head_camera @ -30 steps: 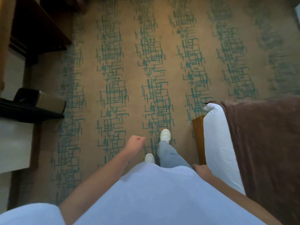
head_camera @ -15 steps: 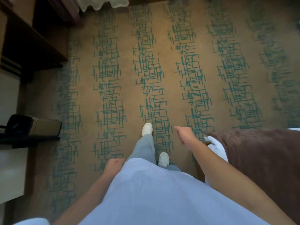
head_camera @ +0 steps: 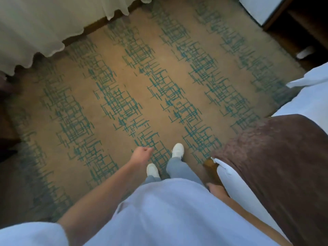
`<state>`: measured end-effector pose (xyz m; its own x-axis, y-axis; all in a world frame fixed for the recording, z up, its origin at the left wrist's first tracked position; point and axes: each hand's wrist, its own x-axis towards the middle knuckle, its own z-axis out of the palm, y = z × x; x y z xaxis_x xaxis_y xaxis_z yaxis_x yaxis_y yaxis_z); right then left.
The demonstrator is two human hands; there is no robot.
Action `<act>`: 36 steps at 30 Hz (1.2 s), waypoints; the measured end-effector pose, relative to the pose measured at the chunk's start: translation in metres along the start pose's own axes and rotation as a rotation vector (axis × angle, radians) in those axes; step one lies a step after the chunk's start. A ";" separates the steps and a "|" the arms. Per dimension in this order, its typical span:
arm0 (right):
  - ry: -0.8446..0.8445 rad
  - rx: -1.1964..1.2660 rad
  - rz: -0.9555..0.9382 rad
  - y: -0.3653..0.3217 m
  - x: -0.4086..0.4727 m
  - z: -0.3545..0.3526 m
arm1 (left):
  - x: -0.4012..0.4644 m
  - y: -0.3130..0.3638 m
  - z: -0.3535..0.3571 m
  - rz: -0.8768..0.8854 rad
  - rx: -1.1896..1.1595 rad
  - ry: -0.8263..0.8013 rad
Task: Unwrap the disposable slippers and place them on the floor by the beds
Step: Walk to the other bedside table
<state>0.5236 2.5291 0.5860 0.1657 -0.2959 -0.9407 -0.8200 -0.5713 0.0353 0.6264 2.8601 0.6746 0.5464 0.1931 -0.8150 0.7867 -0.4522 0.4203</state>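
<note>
A: While the person walks the carpet (head_camera: 110, 82) past the bed (head_camera: 305, 107), any slippers in view?

B: None. No packet on the floor or on the blanket (head_camera: 276, 166). Can't tell where they are.

A: Hands?

B: Left hand (head_camera: 141, 154) out front, fingers loosely curled, holding nothing. Right hand (head_camera: 215, 189) low at the hip beside the bed, mostly hidden by the shirt; can't tell its state.

A: Progress?

B: Looks like zero. Nothing fetched, unwrapped or placed. Whole job left: find the slippers, unwrap, set by the beds.
</note>
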 end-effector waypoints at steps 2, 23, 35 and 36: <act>-0.005 0.093 0.041 0.000 0.027 -0.007 | 0.030 0.044 -0.004 0.064 0.135 -0.032; 0.140 0.763 -0.049 -0.249 0.046 -0.271 | 0.201 0.277 -0.014 -0.003 0.581 -0.113; 0.115 1.108 0.279 -0.170 0.094 -0.290 | 0.250 0.534 0.152 0.272 0.733 -0.298; 0.115 1.121 0.279 -0.170 0.101 -0.309 | 0.253 0.547 0.162 0.278 0.733 -0.300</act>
<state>0.8490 2.3603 0.5891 -0.0952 -0.4052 -0.9093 -0.8516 0.5061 -0.1363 1.1478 2.5206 0.6338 0.5113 -0.2021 -0.8353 0.1918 -0.9206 0.3402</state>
